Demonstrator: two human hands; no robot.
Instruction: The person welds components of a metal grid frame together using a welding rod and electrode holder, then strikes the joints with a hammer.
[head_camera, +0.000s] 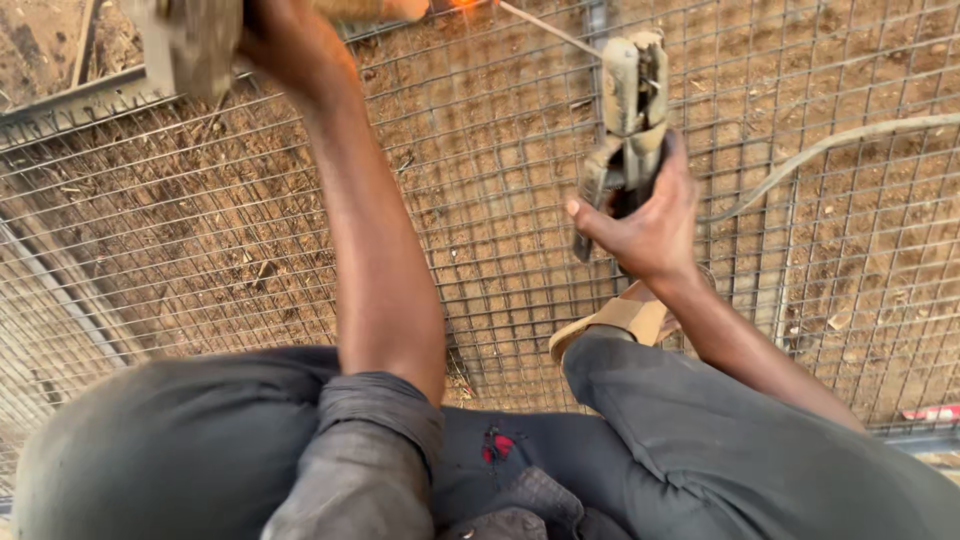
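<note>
Wire mesh (250, 210) spreads under you over dirt, w/ a metal frame bar (80, 100) at its upper-left edge; open mesh both sides of your arms. Your right hand (645, 225) is closed round the welding clamp (630, 110), its rod (545, 28) angling up-left to a glow. Left hand (285, 35) is mostly out of view; can't tell its grip.

No packages, labels, signs or screens

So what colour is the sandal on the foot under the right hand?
Tan sandal, seen in the head view, just below the right hand.
</note>
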